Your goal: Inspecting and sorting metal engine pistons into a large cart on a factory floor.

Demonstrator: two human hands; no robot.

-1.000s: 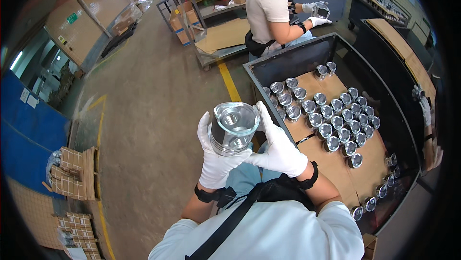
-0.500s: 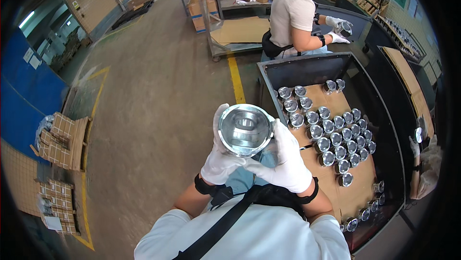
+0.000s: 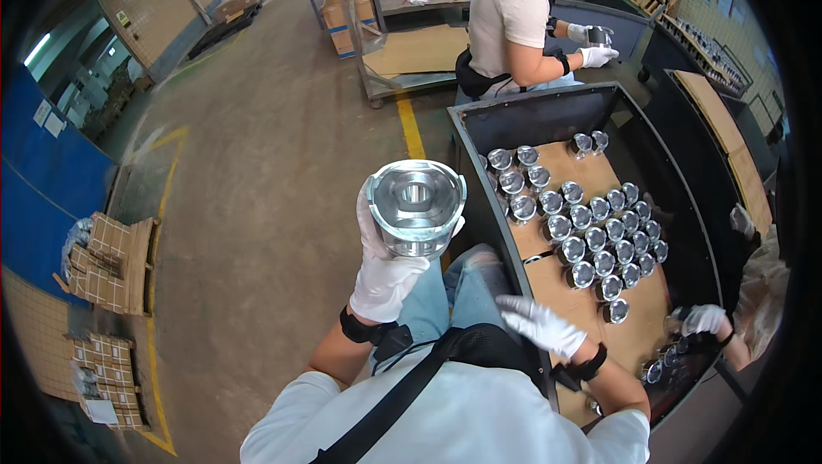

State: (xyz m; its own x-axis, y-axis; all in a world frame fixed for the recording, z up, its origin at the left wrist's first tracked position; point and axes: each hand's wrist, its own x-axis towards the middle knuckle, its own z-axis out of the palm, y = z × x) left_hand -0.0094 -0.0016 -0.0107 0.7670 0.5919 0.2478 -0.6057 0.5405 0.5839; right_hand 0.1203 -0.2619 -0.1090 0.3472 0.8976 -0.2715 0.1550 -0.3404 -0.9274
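My left hand [image 3: 381, 271], in a white glove, holds up a shiny metal piston [image 3: 419, 224] in front of me. The fingers wrap its left side and underside, with a fingertip showing at its right edge. The piston's round open face, with a hole at its middle, is turned toward me. Lower and to the right, my gloved right hand [image 3: 544, 327] holds nothing. Its fingers are stretched out and slightly blurred, over the near left edge of a dark metal cart [image 3: 548, 117]. Rows of similar pistons [image 3: 597, 239] stand on cardboard in that cart.
Beyond the cart a person [image 3: 514, 27] handles another piston. From the right, another person's gloved hand [image 3: 706, 320] reaches over pistons in the cart's near corner. A shelf trolley [image 3: 411, 57] stands ahead, and strapped cartons [image 3: 107, 258] on a pallet are at the left.
My right hand has let go of the piston and moved down and right. The piston, now in my left hand alone, has tilted. At the right, another person's hand has come over the cart.
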